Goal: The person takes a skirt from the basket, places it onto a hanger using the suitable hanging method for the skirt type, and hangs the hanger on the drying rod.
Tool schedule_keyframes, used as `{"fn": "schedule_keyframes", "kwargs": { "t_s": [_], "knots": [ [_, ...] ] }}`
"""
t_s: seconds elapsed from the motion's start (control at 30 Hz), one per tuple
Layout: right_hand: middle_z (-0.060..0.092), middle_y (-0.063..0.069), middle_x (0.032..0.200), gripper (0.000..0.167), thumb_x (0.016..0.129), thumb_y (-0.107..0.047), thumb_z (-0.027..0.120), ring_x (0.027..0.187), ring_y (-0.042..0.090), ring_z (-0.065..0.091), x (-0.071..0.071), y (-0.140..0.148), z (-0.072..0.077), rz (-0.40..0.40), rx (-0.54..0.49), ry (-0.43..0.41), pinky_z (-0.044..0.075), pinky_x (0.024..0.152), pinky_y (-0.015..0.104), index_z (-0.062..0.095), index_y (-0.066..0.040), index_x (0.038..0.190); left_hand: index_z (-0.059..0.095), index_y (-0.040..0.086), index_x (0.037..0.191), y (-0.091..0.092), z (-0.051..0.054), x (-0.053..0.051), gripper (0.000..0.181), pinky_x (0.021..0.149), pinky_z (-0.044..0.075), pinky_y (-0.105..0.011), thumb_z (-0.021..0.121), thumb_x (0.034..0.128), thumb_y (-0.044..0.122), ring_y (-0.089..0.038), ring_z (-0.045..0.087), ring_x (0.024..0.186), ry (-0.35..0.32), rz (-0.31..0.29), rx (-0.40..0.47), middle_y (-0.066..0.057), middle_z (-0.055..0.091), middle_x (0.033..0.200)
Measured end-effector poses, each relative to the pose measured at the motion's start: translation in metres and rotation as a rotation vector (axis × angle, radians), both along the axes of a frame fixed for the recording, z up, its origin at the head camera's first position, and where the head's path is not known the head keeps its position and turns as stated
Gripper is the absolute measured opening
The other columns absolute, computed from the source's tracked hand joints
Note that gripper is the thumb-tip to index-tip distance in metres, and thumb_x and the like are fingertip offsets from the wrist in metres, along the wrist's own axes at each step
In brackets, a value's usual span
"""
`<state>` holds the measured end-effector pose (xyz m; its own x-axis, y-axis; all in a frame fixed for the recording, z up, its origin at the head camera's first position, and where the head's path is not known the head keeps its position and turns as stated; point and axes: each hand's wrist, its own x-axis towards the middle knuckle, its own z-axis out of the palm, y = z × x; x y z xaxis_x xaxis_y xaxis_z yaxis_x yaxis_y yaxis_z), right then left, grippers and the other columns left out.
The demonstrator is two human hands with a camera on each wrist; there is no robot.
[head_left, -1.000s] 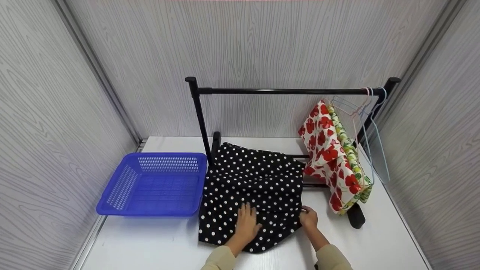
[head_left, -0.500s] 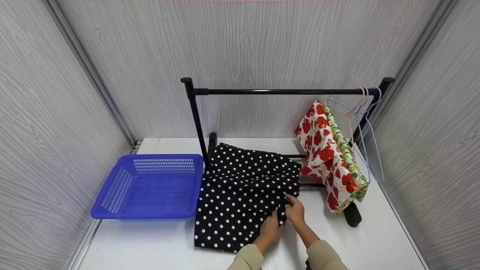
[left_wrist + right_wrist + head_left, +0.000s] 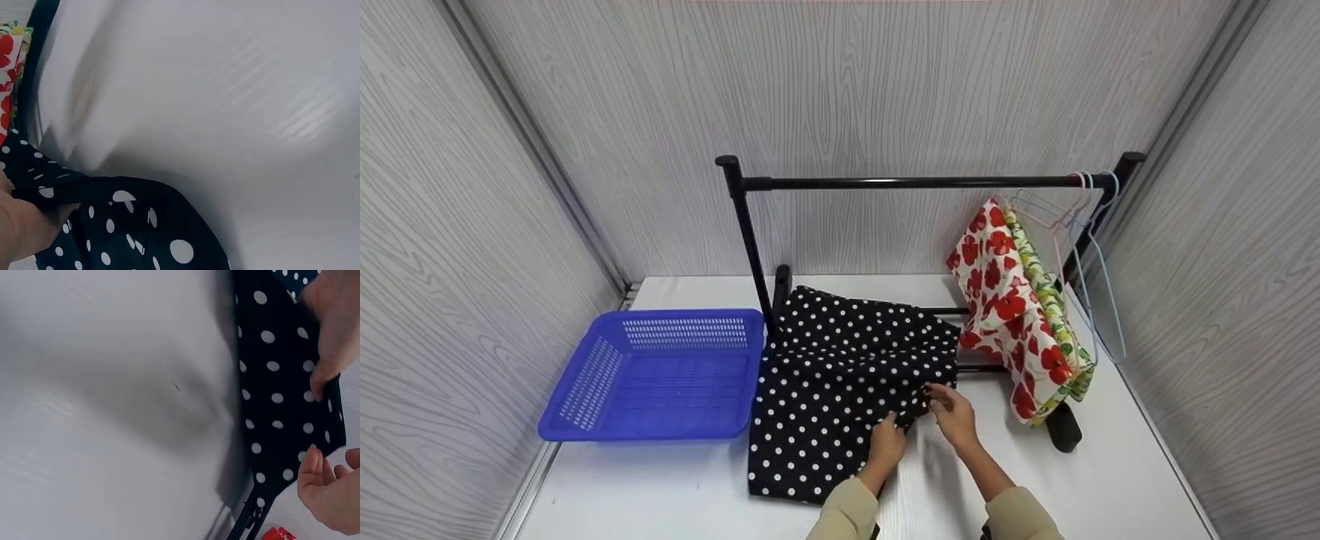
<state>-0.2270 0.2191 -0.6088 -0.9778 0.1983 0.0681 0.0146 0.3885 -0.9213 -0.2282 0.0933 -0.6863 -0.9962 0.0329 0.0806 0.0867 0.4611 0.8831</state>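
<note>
A black cloth with white polka dots (image 3: 817, 397) lies spread on the table, partly over the rack's base. My left hand (image 3: 887, 444) grips its right edge near the front; in the left wrist view the fabric bunches up at the thumb of my left hand (image 3: 25, 228). Slightly farther back, my right hand (image 3: 958, 421) pinches the same edge with thumb and fingertips. In the right wrist view my right hand (image 3: 329, 495) has its fingertips at the cloth's border, the other fingers curled. The cloth's front right part is folded under or lifted, and its underside is hidden.
A blue plastic basket (image 3: 682, 397) stands at the left. Behind the cloth rises a black clothes rack (image 3: 885, 182). Near its right end are a red-flowered cloth (image 3: 1005, 300), a yellow-green patterned cloth (image 3: 1039, 281) and thin hangers (image 3: 1110, 289).
My left hand has moved right from the middle of the cloth to its right edge. My right hand has shifted back and left. The front right corner no longer lies spread out.
</note>
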Motion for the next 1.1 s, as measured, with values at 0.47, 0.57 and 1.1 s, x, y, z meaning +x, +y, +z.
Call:
{"fn": "schedule_keyframes", "kwargs": {
  "t_s": [0.47, 0.57, 1.1],
  "knots": [
    [0.066, 0.019, 0.102, 0.021, 0.084, 0.006, 0.057, 0.086, 0.024, 0.057, 0.017, 0.056, 0.049, -0.225, 0.221, 0.377, 0.045, 0.068, 0.019, 0.066, 0.005, 0.102, 0.055, -0.015, 0.115, -0.008, 0.025, 0.009, 0.031, 0.083, 0.051, -0.041, 0.051, 0.0861, -0.004, -0.036, 0.063, 0.099, 0.022, -0.014, -0.085, -0.03, 0.062, 0.107],
    [0.066, 0.021, 0.102, 0.021, 0.082, 0.007, 0.058, 0.087, 0.022, 0.053, 0.02, 0.065, 0.057, -0.248, 0.242, 0.488, 0.038, 0.072, 0.015, 0.066, 0.006, 0.101, 0.054, -0.015, 0.116, -0.007, 0.025, 0.009, 0.032, 0.084, 0.051, -0.041, 0.05, 0.0855, -0.006, -0.036, 0.063, 0.099, 0.012, -0.007, -0.097, -0.031, 0.061, 0.109],
    [0.062, 0.027, 0.096, 0.023, 0.076, 0.016, 0.059, 0.095, 0.029, 0.051, 0.024, 0.124, 0.086, -0.385, 0.36, 0.826, 0.033, 0.092, 0.015, 0.065, 0.01, 0.098, 0.057, -0.005, 0.118, 0.012, -0.138, -0.052, 0.031, 0.08, 0.052, -0.032, 0.051, 0.0886, 0.003, -0.025, 0.063, 0.1, 0.184, 0.017, -0.168, -0.021, 0.064, 0.109]
  ]
}}
